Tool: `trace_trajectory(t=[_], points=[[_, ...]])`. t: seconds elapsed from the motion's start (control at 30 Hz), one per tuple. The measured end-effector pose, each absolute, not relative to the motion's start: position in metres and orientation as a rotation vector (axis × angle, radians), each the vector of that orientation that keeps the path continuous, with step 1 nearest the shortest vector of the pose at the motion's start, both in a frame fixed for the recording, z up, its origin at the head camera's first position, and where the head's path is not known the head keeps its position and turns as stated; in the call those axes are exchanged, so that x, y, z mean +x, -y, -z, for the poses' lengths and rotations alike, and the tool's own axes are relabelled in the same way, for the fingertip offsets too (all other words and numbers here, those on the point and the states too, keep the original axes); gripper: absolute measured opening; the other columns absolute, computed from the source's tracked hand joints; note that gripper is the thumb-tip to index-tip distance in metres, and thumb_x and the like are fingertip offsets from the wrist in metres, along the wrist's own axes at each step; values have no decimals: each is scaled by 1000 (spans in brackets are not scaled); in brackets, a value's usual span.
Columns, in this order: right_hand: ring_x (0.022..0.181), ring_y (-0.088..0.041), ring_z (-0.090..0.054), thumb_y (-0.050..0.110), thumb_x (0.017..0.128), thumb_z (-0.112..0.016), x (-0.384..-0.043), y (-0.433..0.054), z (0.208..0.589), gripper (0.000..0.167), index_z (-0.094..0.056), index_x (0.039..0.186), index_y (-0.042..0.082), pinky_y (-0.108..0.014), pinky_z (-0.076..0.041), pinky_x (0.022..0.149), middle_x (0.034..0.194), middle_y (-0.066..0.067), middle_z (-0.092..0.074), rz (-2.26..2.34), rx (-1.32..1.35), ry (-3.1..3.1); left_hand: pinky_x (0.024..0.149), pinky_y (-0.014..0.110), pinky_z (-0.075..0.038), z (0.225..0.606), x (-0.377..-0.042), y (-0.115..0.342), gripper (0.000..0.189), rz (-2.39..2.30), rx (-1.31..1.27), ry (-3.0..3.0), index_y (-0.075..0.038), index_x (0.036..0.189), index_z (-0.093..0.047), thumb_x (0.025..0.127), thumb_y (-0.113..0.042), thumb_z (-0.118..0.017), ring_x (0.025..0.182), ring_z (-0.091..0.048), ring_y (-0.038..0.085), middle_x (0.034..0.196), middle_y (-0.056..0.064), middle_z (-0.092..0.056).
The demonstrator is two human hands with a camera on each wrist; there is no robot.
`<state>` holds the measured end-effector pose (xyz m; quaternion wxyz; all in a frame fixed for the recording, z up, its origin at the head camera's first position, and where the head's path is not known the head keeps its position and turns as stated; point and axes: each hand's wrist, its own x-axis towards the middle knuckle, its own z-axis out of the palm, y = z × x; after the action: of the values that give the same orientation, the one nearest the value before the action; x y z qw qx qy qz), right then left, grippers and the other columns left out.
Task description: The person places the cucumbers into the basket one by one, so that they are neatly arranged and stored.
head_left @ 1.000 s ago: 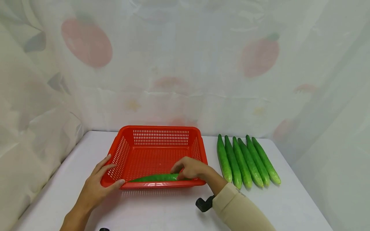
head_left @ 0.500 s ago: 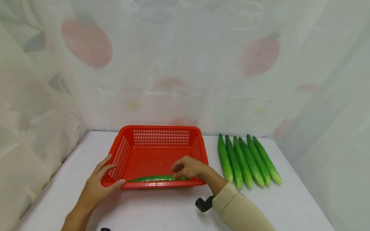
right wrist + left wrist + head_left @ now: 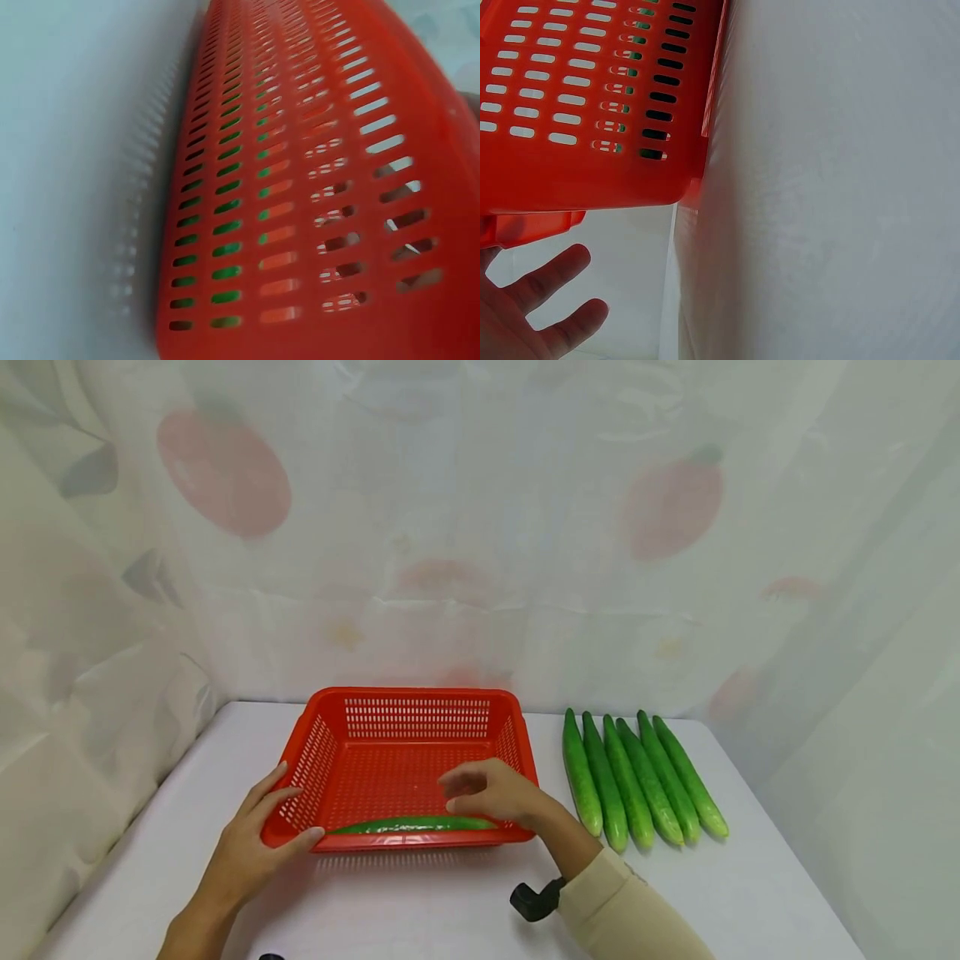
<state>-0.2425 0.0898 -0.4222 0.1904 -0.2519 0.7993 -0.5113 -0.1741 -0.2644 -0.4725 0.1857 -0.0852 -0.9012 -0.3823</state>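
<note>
A red slotted plastic basket [image 3: 408,753] stands on the white table. Inside, one green cucumber [image 3: 412,824] lies lengthwise along the near wall; its green shows through the slots in the right wrist view. My left hand [image 3: 247,847] is at the basket's near left corner, fingers spread and thumb on the rim; its fingers [image 3: 551,277] also show in the left wrist view. Just above the cucumber's right end hovers my right hand [image 3: 491,793], fingers loosely bent with nothing between them. In the right wrist view the basket wall [image 3: 300,187] mostly hides that hand.
Several cucumbers [image 3: 633,785] lie side by side to the right of the basket. A patterned white curtain [image 3: 480,527] hangs behind the table [image 3: 420,910]. A black wrist-worn device [image 3: 536,900] sticks out below my right sleeve.
My right hand has let go of the cucumber and risen slightly off it. The cucumber now rests along the near wall. My left hand has stayed at the corner.
</note>
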Motion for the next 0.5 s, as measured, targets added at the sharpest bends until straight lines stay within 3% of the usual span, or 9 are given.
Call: trace_trajectory(t=[0.17,0.5], points=[[102,-20,-61,22,87,-73,-238,-96,416,31,-68,117,21,-34,-51,82,111,-5,-67,1550,-763,-2175,88,60,-33,473,-174,265,59,1082,-237,2537,-7,123,-60,75,-30,-84,135,-31,23,152,-4,-32],[104,-23,-61,22,89,-70,-217,-112,398,36,-64,124,19,-39,-50,84,111,1,-67,1695,-815,-2226,89,61,-33,473,-173,264,58,1089,-251,2521,-7,123,-59,75,-29,-84,134,-27,3,152,-3,-32]])
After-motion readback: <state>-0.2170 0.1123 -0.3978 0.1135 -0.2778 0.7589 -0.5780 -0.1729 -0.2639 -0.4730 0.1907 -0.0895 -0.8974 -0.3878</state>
